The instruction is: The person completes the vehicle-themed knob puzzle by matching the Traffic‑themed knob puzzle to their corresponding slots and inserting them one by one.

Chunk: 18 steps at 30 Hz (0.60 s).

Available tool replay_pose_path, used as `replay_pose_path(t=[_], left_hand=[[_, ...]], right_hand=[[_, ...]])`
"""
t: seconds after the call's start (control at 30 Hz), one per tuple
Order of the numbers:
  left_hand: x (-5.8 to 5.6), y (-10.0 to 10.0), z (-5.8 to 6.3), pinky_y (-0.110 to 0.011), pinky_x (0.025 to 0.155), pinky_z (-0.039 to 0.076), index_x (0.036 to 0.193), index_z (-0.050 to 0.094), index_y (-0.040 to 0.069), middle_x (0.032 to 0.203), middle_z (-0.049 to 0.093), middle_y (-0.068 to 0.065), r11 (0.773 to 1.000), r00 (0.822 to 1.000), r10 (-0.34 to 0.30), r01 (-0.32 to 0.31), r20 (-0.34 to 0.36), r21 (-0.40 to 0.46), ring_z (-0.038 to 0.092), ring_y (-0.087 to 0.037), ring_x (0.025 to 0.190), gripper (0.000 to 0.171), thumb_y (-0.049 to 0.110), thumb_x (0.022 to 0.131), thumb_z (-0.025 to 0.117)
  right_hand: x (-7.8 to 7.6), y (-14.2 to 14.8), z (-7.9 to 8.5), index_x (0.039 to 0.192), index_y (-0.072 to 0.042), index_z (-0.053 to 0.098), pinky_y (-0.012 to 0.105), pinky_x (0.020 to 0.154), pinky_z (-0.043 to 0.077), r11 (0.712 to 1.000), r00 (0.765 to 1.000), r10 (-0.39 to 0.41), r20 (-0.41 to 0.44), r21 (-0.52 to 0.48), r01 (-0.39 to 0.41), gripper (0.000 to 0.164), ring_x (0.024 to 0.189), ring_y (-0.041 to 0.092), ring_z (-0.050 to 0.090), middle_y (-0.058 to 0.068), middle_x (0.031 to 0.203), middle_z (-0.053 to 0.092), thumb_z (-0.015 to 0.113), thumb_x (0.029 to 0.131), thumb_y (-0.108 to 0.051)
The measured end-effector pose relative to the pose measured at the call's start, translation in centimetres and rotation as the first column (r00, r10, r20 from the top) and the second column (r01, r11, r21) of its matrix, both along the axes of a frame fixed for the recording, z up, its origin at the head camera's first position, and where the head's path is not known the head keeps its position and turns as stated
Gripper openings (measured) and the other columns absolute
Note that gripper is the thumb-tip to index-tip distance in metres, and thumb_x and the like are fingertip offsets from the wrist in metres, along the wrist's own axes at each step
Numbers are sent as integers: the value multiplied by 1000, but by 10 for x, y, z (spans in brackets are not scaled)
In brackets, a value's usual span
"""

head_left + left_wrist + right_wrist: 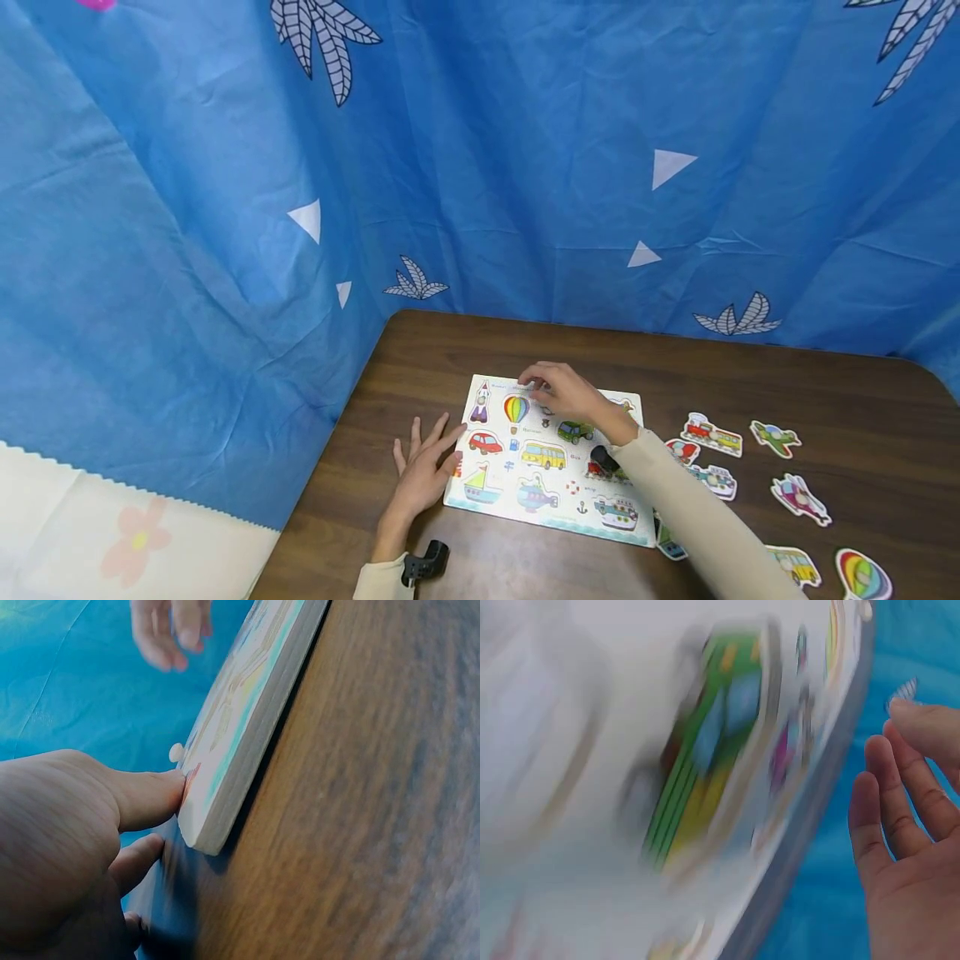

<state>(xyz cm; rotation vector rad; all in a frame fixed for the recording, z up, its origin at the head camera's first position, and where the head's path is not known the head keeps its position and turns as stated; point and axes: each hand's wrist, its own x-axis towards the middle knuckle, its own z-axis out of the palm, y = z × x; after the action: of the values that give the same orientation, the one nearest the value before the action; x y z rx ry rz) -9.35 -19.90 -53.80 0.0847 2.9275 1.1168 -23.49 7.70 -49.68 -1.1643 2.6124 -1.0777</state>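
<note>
A white puzzle board [512,504] with printed vehicle shapes lies on the table. At its left edge, the left hand [426,479] has its fingers spread, with the thumb [154,796] pressing on the board's corner. The right hand [562,392] hovers over the board's top edge beside the hot-air balloon [516,408]. Its fingers [891,787] are loosely bent with nothing between them. Below that hand is a green jeep [576,431], blurred in the right wrist view. The right forearm hides part of the board's right side.
Loose vehicle pieces lie right of the board, among them a train [711,435], a green plane [776,438], a pink helicopter [801,500], a bus [795,567] and a balloon piece [862,575]. A blue curtain [525,167] hangs behind the brown table [465,342].
</note>
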Motion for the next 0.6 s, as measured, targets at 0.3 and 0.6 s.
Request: replay_pose_path(t=[0.3, 0.6], left_hand=[[-1, 1, -3, -74, 109, -14, 143, 58, 25, 161, 36, -12, 1000, 1000, -6, 6, 10, 22, -2, -51, 152, 43, 27, 100, 61], [1, 0, -2, -75, 109, -13, 143, 58, 23, 161, 36, -14, 1000, 1000, -5, 5, -13, 12, -1, -52, 151, 44, 31, 100, 59]], right_hand=[[10, 88, 11, 119, -2, 68, 35, 82, 57, 994, 995, -103, 5, -33, 104, 25, 91, 16, 66, 10, 112, 70, 67, 94, -2], [27, 157, 13, 118, -4, 68, 28, 77, 56, 971, 971, -238, -14, 9, 239, 27, 89, 9, 63, 10, 110, 70, 69, 92, 0]])
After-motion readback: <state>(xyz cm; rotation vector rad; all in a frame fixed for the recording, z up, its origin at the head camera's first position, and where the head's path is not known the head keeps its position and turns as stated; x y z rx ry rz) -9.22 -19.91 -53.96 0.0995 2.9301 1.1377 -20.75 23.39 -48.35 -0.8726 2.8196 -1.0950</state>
